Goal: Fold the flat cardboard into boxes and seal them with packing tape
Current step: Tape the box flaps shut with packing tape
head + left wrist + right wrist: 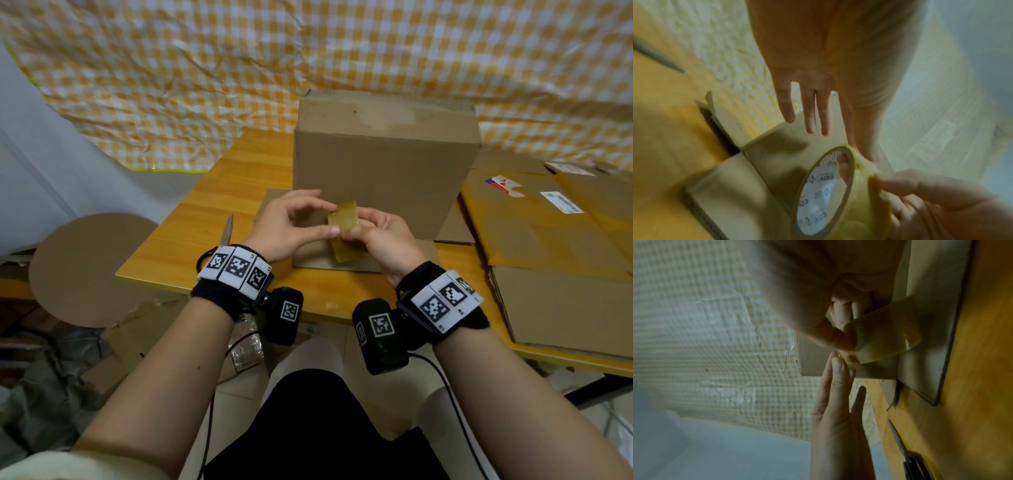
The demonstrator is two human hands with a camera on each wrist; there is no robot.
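So the yellowish, see-through tape roll [343, 233] with a white printed core sits gripped in the right hand [383, 240], left hand [291, 226] fingertips picking at it, just before the upright brown box [383, 164].

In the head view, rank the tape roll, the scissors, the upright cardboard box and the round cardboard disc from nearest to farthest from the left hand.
Measured from the left hand:
1. Tape roll: at its fingertips, held by the right hand.
2. Scissors: just left of it, on the table.
3. Upright cardboard box: behind, toward the right.
4. Round cardboard disc: far left, off the table.
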